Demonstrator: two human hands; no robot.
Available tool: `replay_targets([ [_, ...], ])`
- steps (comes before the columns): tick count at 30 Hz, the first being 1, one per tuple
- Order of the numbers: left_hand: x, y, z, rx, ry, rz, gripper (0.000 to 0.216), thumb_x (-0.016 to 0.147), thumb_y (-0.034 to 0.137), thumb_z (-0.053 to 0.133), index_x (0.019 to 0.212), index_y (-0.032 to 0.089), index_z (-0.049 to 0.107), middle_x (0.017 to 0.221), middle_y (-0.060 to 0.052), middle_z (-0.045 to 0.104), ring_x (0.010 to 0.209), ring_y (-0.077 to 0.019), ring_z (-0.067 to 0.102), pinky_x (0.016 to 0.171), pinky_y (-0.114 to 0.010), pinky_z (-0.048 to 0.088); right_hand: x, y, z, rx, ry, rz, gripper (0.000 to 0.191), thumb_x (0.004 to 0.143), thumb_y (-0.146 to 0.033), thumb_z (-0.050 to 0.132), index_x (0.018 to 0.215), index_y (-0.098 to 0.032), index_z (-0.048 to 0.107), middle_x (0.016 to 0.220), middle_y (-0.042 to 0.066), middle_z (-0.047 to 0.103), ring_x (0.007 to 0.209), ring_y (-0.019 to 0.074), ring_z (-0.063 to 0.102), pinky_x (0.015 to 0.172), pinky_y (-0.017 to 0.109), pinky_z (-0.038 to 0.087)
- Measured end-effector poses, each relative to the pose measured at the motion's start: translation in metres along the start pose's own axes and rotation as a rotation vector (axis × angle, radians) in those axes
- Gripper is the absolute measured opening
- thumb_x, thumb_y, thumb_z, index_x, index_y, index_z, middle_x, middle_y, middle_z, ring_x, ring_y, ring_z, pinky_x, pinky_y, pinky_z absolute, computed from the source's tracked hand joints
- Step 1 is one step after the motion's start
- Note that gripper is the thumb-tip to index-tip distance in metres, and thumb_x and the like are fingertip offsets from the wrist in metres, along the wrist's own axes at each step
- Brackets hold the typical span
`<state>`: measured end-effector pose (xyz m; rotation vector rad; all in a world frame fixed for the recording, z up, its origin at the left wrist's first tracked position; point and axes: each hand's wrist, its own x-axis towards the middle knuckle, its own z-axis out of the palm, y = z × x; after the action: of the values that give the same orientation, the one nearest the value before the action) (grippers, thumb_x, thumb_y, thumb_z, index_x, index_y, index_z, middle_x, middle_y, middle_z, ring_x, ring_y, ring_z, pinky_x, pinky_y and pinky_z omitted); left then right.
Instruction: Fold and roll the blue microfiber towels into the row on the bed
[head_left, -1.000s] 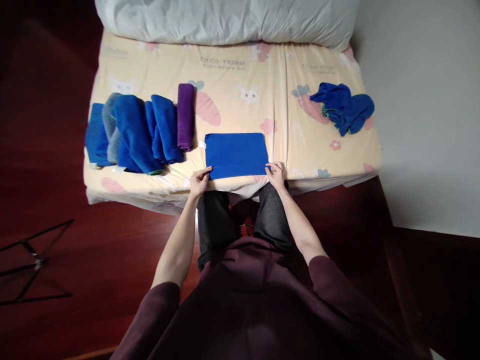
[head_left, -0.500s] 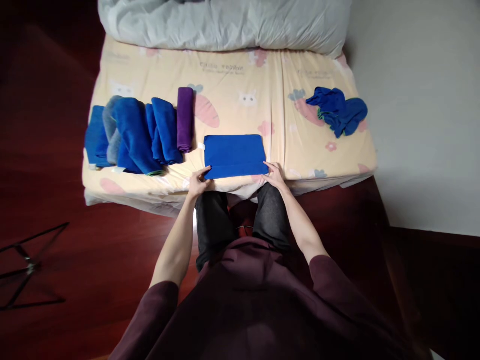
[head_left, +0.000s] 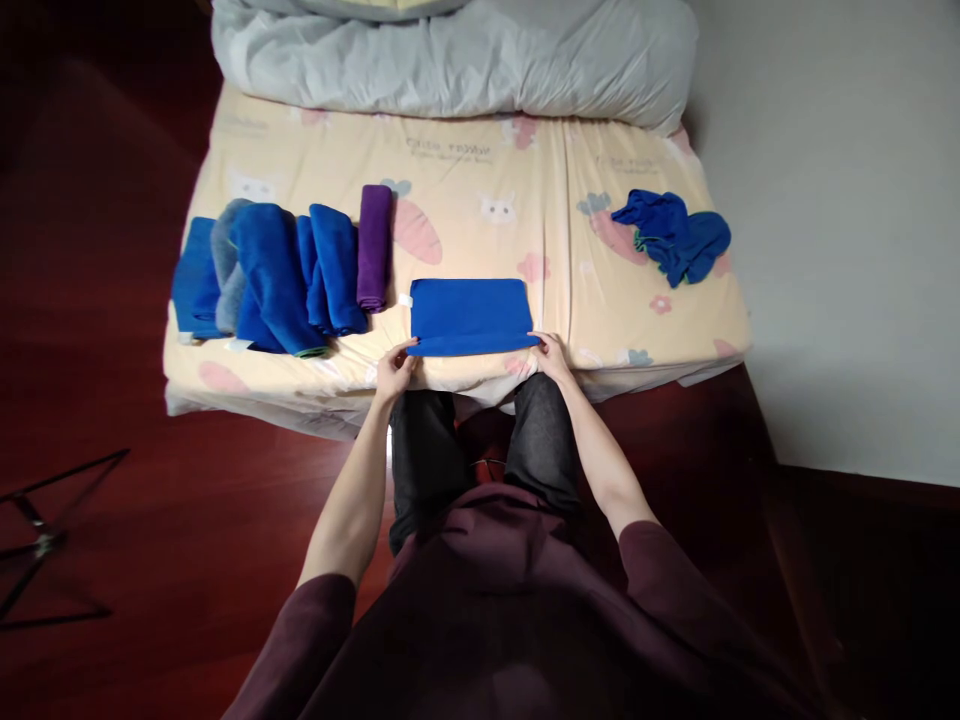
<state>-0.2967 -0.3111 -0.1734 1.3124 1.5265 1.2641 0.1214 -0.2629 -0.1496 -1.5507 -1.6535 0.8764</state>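
A flat blue towel (head_left: 469, 308) lies near the front edge of the bed, its near edge turned over in a narrow band. My left hand (head_left: 394, 371) pinches the left end of that folded edge between thumb and fingers. At the right end, my right hand (head_left: 550, 356) grips the same edge in a like pinch. A small white tag sticks out at the towel's left side. Just left of it lies a rolled purple towel (head_left: 374, 247), beside several rolled or folded blue towels (head_left: 274, 270) and a grey one (head_left: 227, 265).
Crumpled blue cloths (head_left: 675, 235) lie on the right of the patterned bed sheet (head_left: 465, 220). A pale quilt (head_left: 450, 65) is bunched at the back. A white wall (head_left: 840, 240) borders the right side, and black tripod legs (head_left: 45, 545) stand on the floor at left.
The towel's turned-over band at the near edge has become narrower, both hands still holding its ends. The view has shifted slightly, and the rest of the cloths lie as before.
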Motion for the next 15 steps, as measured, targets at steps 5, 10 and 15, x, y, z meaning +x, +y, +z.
replay_targets([
  [5,0.0016,-0.0041,-0.0009,-0.034,0.055,-0.035,0.057,0.081,0.071,0.079,0.104,0.019,0.074,0.101,-0.013,0.078,0.096,-0.0267,0.075,0.092,-0.043,0.063,0.0036,-0.0007,-0.0022,0.042,0.015,0.006,0.026,0.095,-0.047,0.066,0.086,-0.022,0.070,0.099,0.008,0.061,0.093,0.0237,0.059,0.089,0.038,0.055],
  [10,0.0011,-0.0041,-0.0021,-0.066,0.079,-0.086,0.060,0.084,0.075,0.075,0.106,0.019,0.072,0.091,-0.008,0.073,0.080,-0.0209,0.068,0.074,-0.034,0.059,0.0036,-0.0025,-0.0077,0.084,0.014,-0.047,0.053,0.091,-0.071,0.069,0.069,-0.024,0.057,0.092,0.007,0.060,0.090,0.0236,0.059,0.090,0.041,0.053],
  [15,0.0008,0.0001,0.0001,-0.001,0.073,-0.052,0.056,0.087,0.072,0.072,0.103,0.018,0.070,0.094,-0.009,0.072,0.087,-0.0210,0.068,0.082,-0.034,0.058,0.0007,-0.0072,-0.0099,0.184,-0.003,-0.004,0.056,0.083,-0.077,0.073,0.069,-0.024,0.062,0.087,0.005,0.061,0.086,0.0225,0.059,0.078,0.036,0.052],
])
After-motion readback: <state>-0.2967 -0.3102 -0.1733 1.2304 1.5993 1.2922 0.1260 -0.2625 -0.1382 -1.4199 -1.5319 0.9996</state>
